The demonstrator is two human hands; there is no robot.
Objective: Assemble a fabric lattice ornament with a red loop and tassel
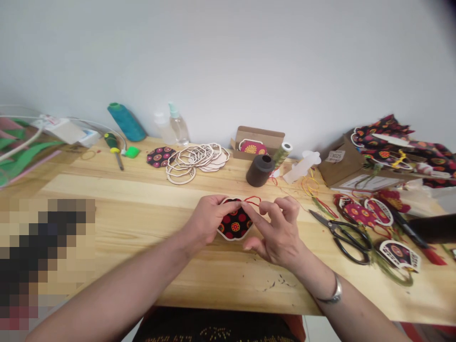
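Note:
A small ornament (235, 227) with a pale wooden rim and dark fabric printed with red and yellow circles is held just above the table. My left hand (208, 219) pinches its upper left side between thumb and fingers. With its index fingertip, my right hand (280, 232) touches the ornament's top edge near the left thumb. The other right fingers are bent and apart, and the right thumb is off the ornament. A red cord loop (253, 199) sticks out behind the top edge.
Black-handled scissors (347, 237) lie right of my hands, near finished ornaments (399, 254). Wooden frames (192, 161) are piled behind, beside a black thread spool (260, 171). A cardboard box (342, 164) holds fabric at the right. A screwdriver (114, 150) and teal thread cone (126, 122) are at the left.

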